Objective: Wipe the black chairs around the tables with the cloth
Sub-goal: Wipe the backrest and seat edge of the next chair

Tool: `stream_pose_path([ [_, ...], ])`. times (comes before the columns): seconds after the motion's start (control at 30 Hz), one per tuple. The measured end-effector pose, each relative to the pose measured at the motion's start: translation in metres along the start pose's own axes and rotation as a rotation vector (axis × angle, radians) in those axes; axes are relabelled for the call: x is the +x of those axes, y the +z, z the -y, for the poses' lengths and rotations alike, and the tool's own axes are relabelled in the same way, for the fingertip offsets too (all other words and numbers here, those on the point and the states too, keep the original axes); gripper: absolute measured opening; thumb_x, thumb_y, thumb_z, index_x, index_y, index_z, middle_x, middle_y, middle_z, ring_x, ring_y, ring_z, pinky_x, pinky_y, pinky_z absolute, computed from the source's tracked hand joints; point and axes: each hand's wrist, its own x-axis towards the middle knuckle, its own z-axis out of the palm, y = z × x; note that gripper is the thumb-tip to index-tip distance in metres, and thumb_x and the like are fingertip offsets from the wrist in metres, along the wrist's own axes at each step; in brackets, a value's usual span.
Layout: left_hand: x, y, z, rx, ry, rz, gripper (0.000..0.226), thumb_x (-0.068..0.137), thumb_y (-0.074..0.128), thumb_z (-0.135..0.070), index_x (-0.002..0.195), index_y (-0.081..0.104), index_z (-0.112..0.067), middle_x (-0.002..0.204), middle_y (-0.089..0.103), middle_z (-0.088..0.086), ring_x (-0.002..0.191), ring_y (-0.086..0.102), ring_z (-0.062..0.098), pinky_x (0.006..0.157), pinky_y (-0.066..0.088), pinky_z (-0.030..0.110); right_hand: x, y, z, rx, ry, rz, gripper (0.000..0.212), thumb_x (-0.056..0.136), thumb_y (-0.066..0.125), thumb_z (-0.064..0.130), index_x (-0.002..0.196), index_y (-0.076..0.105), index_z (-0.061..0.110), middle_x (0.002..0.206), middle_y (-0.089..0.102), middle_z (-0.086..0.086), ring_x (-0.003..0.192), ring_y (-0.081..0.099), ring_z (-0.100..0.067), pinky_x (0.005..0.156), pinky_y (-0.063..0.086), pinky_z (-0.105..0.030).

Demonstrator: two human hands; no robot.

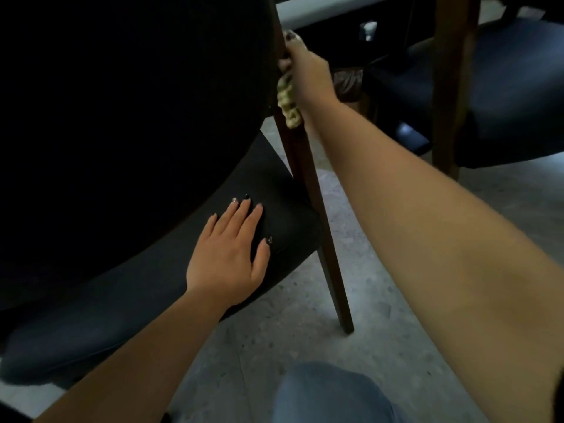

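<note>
A black chair fills the left of the view, with its padded backrest (122, 102) above its black seat (137, 300). My left hand (229, 251) rests flat on the seat, fingers straight. My right hand (305, 68) grips the chair's dark wooden rear post (308, 190) high up, with a yellowish cloth (287, 102) bunched in the grip and hanging just below the hand against the post.
A second black chair (503, 93) with a brown wooden leg (451, 87) stands at the right. A pale table edge (320, 10) runs along the top. Speckled grey floor (305, 346) lies below. My knee in blue jeans (329, 395) is at the bottom.
</note>
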Motion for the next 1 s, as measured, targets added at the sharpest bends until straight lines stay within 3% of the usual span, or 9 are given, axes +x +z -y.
stream_pose_path([
  [0.13,0.001,-0.001,-0.002,0.012,0.001,-0.002,0.065,0.096,0.019,-0.051,0.153,0.028,-0.019,0.159,0.026,0.003,0.149,0.015,0.017,0.121,0.016,0.040,-0.014,-0.012,-0.051,-0.110,0.162,-0.075,0.035,0.098,0.041,0.038,0.089,0.067,0.018,0.076,0.065,0.002,0.072,0.063,-0.010,0.065,0.047,-0.024],
  [0.23,-0.001,-0.001,-0.003,0.018,-0.001,-0.004,0.065,0.096,0.020,-0.050,0.152,0.029,-0.019,0.159,0.027,0.004,0.148,0.017,0.018,0.120,0.018,0.042,-0.053,-0.034,-0.116,-0.080,0.352,-0.148,0.034,0.099,0.042,0.039,0.079,0.062,0.019,0.067,0.060,0.001,0.055,0.058,-0.006,0.050,0.047,-0.017],
  [0.4,0.000,-0.001,-0.003,0.009,0.004,-0.008,0.065,0.096,0.021,-0.050,0.152,0.030,-0.018,0.158,0.028,0.005,0.148,0.019,0.019,0.120,0.019,0.042,-0.099,-0.059,-0.174,-0.048,0.540,-0.220,0.032,0.097,0.046,0.037,0.078,0.062,0.018,0.072,0.059,-0.002,0.070,0.056,-0.016,0.064,0.043,-0.029],
  [0.5,0.000,-0.001,-0.003,0.012,-0.004,-0.009,0.065,0.096,0.022,-0.050,0.152,0.030,-0.019,0.158,0.028,0.004,0.148,0.019,0.018,0.120,0.019,0.042,-0.108,-0.054,-0.176,-0.148,0.301,-0.263,0.030,0.096,0.048,0.031,0.068,0.056,0.023,0.065,0.051,0.004,0.064,0.049,-0.010,0.062,0.039,-0.030],
  [0.57,-0.001,-0.001,-0.004,0.017,-0.007,-0.010,0.065,0.096,0.021,-0.050,0.152,0.030,-0.019,0.158,0.028,0.004,0.148,0.018,0.018,0.120,0.018,0.041,-0.116,-0.047,-0.168,-0.264,-0.009,-0.274,0.018,0.094,0.052,0.022,0.080,0.063,0.023,0.073,0.057,0.011,0.070,0.052,0.002,0.064,0.041,-0.023],
  [0.67,-0.002,-0.001,-0.003,0.018,-0.009,-0.010,0.065,0.096,0.020,-0.051,0.153,0.027,-0.020,0.159,0.025,0.003,0.149,0.016,0.016,0.121,0.016,0.039,-0.120,-0.047,-0.162,-0.487,-0.433,-0.176,0.035,0.091,0.055,0.003,0.125,0.059,0.001,0.130,0.058,-0.012,0.125,0.050,-0.015,0.107,0.038,-0.024],
  [0.8,-0.002,0.000,-0.003,0.000,-0.018,-0.024,0.065,0.095,0.022,-0.051,0.152,0.031,-0.020,0.159,0.027,0.002,0.148,0.017,0.016,0.120,0.016,0.038,-0.102,-0.069,-0.147,-0.952,-0.927,0.244,0.039,0.089,0.049,0.002,0.125,0.056,-0.009,0.134,0.051,-0.026,0.131,0.043,-0.037,0.114,0.030,-0.040],
  [0.9,-0.001,0.000,-0.003,-0.007,-0.019,-0.018,0.065,0.095,0.020,-0.052,0.152,0.029,-0.022,0.159,0.026,0.001,0.148,0.016,0.015,0.120,0.015,0.037,-0.075,-0.073,-0.114,-1.277,-1.043,0.618,0.040,0.088,0.040,0.013,0.118,0.063,-0.001,0.116,0.065,-0.019,0.108,0.062,-0.033,0.095,0.049,-0.042],
  [1.0,0.000,-0.001,-0.003,-0.004,-0.025,-0.019,0.066,0.094,0.019,-0.053,0.153,0.028,-0.023,0.159,0.025,0.000,0.149,0.015,0.013,0.120,0.012,0.035,-0.048,-0.056,-0.087,-1.793,-1.140,0.856,0.035,0.095,0.039,0.015,0.126,0.055,0.007,0.122,0.062,-0.012,0.114,0.058,-0.026,0.105,0.037,-0.037],
])
